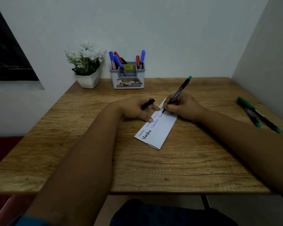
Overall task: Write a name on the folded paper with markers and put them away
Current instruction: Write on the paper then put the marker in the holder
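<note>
Folded paper (160,129) white, names inked; right hand (183,106) grips marker (176,93); left hand (137,110) clasps cap (148,103).

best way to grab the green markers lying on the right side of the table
Grip each green marker at mid-barrel, coming from above with the right hand. They lie flat, side by side and slanted, near the table's right edge, so pinch across the barrel.
</note>
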Demonstrator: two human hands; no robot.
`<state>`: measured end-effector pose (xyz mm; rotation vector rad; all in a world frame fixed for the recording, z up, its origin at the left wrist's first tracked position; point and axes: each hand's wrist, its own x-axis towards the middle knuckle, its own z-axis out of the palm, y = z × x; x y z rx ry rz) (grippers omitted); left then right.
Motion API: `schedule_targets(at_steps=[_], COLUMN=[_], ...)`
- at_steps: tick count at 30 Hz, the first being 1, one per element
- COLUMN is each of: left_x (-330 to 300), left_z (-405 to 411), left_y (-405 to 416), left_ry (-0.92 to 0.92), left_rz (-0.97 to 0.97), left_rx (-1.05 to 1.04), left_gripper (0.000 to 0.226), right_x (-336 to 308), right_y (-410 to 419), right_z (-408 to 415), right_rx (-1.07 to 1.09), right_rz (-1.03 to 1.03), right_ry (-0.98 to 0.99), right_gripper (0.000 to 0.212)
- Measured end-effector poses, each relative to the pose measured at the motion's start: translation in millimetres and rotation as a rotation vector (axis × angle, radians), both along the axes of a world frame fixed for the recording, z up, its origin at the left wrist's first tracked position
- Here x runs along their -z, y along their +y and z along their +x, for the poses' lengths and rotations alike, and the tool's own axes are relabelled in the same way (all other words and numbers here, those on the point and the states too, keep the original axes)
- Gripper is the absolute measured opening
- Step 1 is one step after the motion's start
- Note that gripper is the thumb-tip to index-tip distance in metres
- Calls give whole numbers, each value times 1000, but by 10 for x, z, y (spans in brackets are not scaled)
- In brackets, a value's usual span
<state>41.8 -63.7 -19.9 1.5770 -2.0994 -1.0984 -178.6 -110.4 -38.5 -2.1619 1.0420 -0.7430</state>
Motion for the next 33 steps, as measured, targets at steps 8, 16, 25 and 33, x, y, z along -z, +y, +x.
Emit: schedule_targets(at_steps=[8,16,25,33], left_x=[14,9,-6,15], left_z=[9,-1,2,6], left_y=[-8,-11,-3,-15], left_ry=[-2,5,-17,3], left_rz=[-8,-13,-4,-5], left_rx=[-5,-3,3,10], left_gripper=[53,60,58,55], right_x=[-12,-5,-1,-3], right_y=[-5,-21,-19,-32], right_z=[-7,1,-2,-2], right_rx=[17,20,55,51], right_rz=[50,19,21,1], right_ry=[-55,-22,-64,-16], right_gripper=[7,9,15,8])
